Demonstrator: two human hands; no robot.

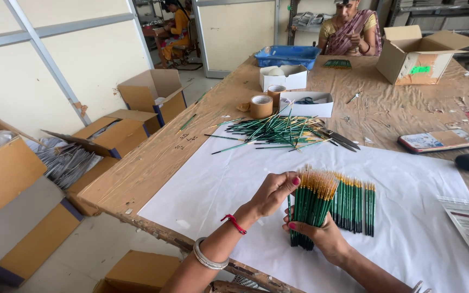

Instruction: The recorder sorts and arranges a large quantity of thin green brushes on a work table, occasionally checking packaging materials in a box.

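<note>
A bundle of thin green-handled paintbrushes (309,209) is held upright over the white paper sheet (218,190) at the near counter edge, clamped below by the right hand (324,236), while the left hand (274,191) is closed on its bristle tips, apparently levelling them. A sorted row of green brushes (356,206) lies just right; a loose pile of brushes (278,130) lies farther off.

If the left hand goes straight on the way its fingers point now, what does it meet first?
The left hand points right, so it would probably first meet the bundle of green brushes that it already touches at the top, which the right hand grips lower down.
</note>
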